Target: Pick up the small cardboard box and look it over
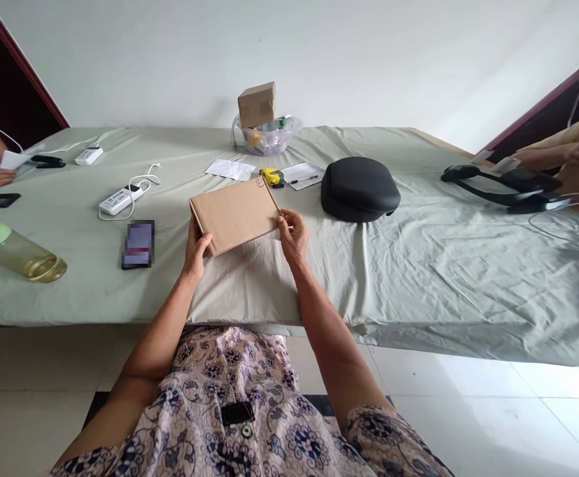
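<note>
A flat brown cardboard box [237,215] is held tilted above the cloth, near the table's front edge. My left hand [196,248] grips its left end, thumb on the near corner. At the right end, the fingers of my right hand [294,233] pinch the box's edge. Just beyond the box lies a yellow tape measure [271,176], between a white paper [230,169] and another sheet with a black pen [304,179] on it. The undersides of the box and some of my left fingers are hidden.
A black case [360,189] sits right of the box. Behind stands a clear plastic basket [274,140] with a small carton [257,105]. Leftward are a phone [138,244], power strips [120,199] and a bottle [21,255]. People's hands show at both sides; a black headset [503,185] lies right.
</note>
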Demonstrator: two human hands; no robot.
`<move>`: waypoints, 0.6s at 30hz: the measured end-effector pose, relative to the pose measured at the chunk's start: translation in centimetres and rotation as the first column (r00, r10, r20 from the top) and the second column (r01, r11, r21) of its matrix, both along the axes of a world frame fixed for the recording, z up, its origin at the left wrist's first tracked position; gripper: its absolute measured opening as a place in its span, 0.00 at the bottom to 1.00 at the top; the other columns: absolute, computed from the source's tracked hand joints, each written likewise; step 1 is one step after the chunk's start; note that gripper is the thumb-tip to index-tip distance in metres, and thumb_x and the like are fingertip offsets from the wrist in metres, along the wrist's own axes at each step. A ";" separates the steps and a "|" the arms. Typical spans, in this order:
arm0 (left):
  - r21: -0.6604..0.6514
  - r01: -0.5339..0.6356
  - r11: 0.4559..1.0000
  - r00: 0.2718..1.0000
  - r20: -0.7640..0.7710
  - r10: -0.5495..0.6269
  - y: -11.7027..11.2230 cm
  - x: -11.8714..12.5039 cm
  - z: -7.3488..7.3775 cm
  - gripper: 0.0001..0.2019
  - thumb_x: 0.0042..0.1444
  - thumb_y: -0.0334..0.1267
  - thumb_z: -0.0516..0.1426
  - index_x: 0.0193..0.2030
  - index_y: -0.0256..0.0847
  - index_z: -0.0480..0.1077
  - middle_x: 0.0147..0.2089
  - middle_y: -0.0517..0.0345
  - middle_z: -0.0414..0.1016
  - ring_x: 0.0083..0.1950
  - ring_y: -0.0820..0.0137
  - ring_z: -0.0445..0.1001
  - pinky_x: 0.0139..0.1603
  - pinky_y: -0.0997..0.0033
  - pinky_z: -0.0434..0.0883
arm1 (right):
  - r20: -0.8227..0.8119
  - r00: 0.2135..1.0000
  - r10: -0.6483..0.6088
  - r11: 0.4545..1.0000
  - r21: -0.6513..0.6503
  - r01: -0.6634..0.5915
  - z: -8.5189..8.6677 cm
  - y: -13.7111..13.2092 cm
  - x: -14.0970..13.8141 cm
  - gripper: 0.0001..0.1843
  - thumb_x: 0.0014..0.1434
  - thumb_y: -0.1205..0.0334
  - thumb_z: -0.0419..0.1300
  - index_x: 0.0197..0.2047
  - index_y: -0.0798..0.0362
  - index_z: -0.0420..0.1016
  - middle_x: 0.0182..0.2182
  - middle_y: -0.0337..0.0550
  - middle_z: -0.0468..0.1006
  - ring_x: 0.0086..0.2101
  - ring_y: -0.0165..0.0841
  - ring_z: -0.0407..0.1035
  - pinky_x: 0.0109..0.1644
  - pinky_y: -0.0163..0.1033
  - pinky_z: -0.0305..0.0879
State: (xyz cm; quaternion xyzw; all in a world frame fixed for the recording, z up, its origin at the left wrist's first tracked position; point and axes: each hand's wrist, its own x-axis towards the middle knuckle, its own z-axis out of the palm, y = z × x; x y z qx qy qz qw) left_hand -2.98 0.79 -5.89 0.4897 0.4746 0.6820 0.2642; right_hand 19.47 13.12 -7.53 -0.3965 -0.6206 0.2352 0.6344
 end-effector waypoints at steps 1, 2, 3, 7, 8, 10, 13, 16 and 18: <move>-0.006 0.004 1.000 1.000 -0.001 -0.004 0.0 -0.1 -0.1 0.38 0.59 0.61 0.57 0.73 0.49 0.60 0.70 0.49 0.70 0.72 0.57 0.67 0.70 0.57 0.68 | 0.013 1.000 -0.006 1.000 0.011 0.006 -0.1 0.1 0.0 0.20 0.64 0.42 0.60 0.46 0.49 0.79 0.30 0.38 0.74 0.30 0.30 0.70 0.32 0.35 0.70; -0.014 0.007 1.000 1.000 0.002 -0.007 0.1 -0.1 -0.2 0.38 0.60 0.61 0.57 0.73 0.49 0.59 0.70 0.49 0.70 0.72 0.57 0.67 0.70 0.57 0.69 | 0.027 1.000 -0.010 1.000 0.018 0.010 -0.1 0.1 0.0 0.20 0.64 0.42 0.59 0.45 0.49 0.79 0.30 0.39 0.74 0.30 0.30 0.70 0.32 0.35 0.70; -0.022 0.005 1.000 1.000 0.008 -0.005 0.1 -0.2 -0.3 0.38 0.60 0.60 0.57 0.73 0.49 0.60 0.69 0.49 0.70 0.72 0.57 0.68 0.69 0.56 0.69 | 0.038 0.999 -0.011 1.000 0.018 0.010 -0.2 0.2 0.1 0.20 0.65 0.42 0.59 0.45 0.49 0.79 0.30 0.39 0.74 0.31 0.30 0.70 0.32 0.35 0.70; -0.037 -0.021 0.999 1.000 0.015 0.021 0.3 -0.2 -0.4 0.35 0.60 0.58 0.57 0.71 0.47 0.63 0.69 0.48 0.71 0.70 0.56 0.70 0.68 0.55 0.71 | 0.050 0.999 0.019 0.999 -0.044 -0.017 -0.2 0.3 0.2 0.21 0.64 0.42 0.59 0.46 0.50 0.78 0.27 0.36 0.72 0.29 0.30 0.67 0.33 0.36 0.67; -0.029 -0.021 0.999 1.000 0.009 0.021 0.2 -0.2 -0.3 0.34 0.60 0.57 0.57 0.71 0.47 0.64 0.70 0.47 0.71 0.70 0.55 0.70 0.69 0.54 0.71 | 0.058 0.998 0.027 0.998 -0.059 -0.023 -0.1 0.3 0.2 0.22 0.64 0.41 0.59 0.46 0.51 0.78 0.26 0.35 0.70 0.28 0.30 0.66 0.33 0.36 0.66; 0.004 -0.014 1.000 1.000 -0.016 0.014 0.2 -0.3 -0.1 0.35 0.60 0.56 0.57 0.72 0.46 0.63 0.70 0.47 0.70 0.71 0.55 0.69 0.70 0.55 0.70 | 0.094 0.995 0.027 0.998 -0.062 -0.021 0.1 0.2 0.2 0.23 0.64 0.40 0.59 0.46 0.52 0.78 0.25 0.34 0.69 0.27 0.30 0.65 0.34 0.37 0.67; 0.058 -0.028 0.998 0.995 -0.094 0.034 0.2 -0.5 0.0 0.38 0.59 0.55 0.57 0.75 0.46 0.60 0.72 0.48 0.68 0.73 0.54 0.67 0.72 0.55 0.68 | 0.143 0.990 -0.006 1.000 0.001 0.006 0.7 -0.3 0.1 0.25 0.66 0.39 0.56 0.46 0.53 0.77 0.29 0.38 0.72 0.30 0.31 0.68 0.38 0.39 0.70; 0.080 -0.071 0.994 0.985 -0.153 0.083 0.7 -0.9 -0.5 0.39 0.60 0.54 0.57 0.76 0.46 0.58 0.75 0.49 0.64 0.75 0.55 0.63 0.75 0.57 0.63 | 0.156 0.987 -0.043 0.998 0.046 0.037 1.3 -0.8 0.0 0.23 0.70 0.42 0.53 0.49 0.54 0.75 0.34 0.42 0.74 0.36 0.31 0.70 0.41 0.37 0.73; 0.074 -0.090 0.993 0.978 -0.183 0.102 1.2 -1.2 -1.1 0.37 0.62 0.51 0.57 0.76 0.47 0.57 0.73 0.50 0.67 0.74 0.56 0.66 0.74 0.58 0.65 | 0.169 0.983 -0.075 0.997 0.041 0.069 1.5 -1.0 0.0 0.19 0.70 0.47 0.54 0.49 0.54 0.74 0.37 0.43 0.76 0.38 0.31 0.71 0.43 0.36 0.73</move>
